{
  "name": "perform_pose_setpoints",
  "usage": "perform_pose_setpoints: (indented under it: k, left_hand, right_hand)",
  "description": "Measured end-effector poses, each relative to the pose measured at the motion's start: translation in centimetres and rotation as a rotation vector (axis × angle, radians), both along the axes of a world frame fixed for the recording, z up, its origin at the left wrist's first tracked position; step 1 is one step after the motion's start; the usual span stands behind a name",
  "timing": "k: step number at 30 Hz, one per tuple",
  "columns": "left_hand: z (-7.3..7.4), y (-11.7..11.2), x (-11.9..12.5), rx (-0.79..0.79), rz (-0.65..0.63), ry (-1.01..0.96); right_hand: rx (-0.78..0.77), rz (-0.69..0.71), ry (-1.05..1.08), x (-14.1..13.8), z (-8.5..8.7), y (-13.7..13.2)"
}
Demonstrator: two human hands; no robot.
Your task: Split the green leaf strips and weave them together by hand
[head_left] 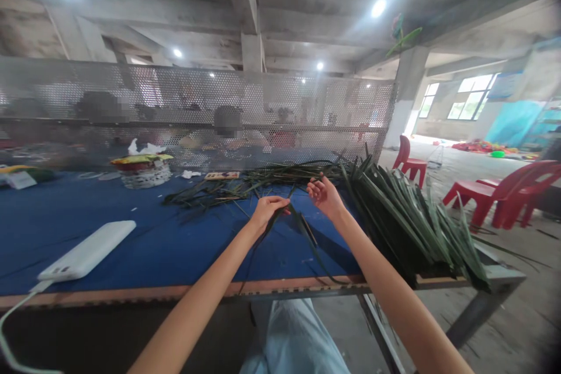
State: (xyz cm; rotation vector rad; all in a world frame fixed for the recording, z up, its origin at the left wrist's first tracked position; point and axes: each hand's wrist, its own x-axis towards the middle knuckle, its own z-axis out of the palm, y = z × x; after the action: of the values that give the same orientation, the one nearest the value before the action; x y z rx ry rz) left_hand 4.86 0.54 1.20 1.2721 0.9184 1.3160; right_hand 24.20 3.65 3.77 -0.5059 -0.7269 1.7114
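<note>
My left hand (pixel 267 212) is over the blue tabletop, its thumb and fingers pinched on a long green leaf strip (pixel 300 219). Ends of the strip hang down toward the table's front edge. To the right, my right hand (pixel 323 194) is raised, palm turned inward, its fingers loosely curled and apart; I see nothing held in it. Behind both hands lies a loose heap of thin green leaf strips (pixel 214 191). A thick stack of long, broad green leaves (pixel 403 216) lies beside my right forearm, reaching over the table's right end.
A white power bank (pixel 90 250) with a cable lies at the left on the blue tabletop (pixel 184 251). Farther back stands a round patterned container (pixel 144 172) with crumpled tissue on top. A perforated metal screen (pixel 188 99) borders the far side. Red plastic chairs (pixel 504 187) stand right.
</note>
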Motion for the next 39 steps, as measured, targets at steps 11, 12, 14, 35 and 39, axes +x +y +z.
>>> perform_pose_setpoints:
  k: [11, 12, 14, 35, 39]
  left_hand:
    - [-0.2, 0.1, 0.0, -0.002, 0.078, 0.015]
    - [-0.2, 0.1, 0.0, -0.003, 0.085, 0.014]
    - [-0.1, 0.1, 0.0, -0.009, 0.099, 0.011]
    - [0.1, -0.2, 0.1, 0.034, 0.126, 0.012]
    - [0.0, -0.6, 0.7, 0.064, 0.032, 0.07]
  right_hand:
    - [-0.157, 0.324, -0.079, 0.1, -0.7, -0.3]
    - [-0.162, 0.369, -0.108, 0.2, -0.7, -0.3]
    - [-0.143, 0.451, -0.169, 0.3, -0.7, -0.4]
    - [0.125, 0.491, -0.159, -0.2, -0.6, -0.7]
    - [0.172, 0.412, -0.337, -1.4, -1.4, -0.5]
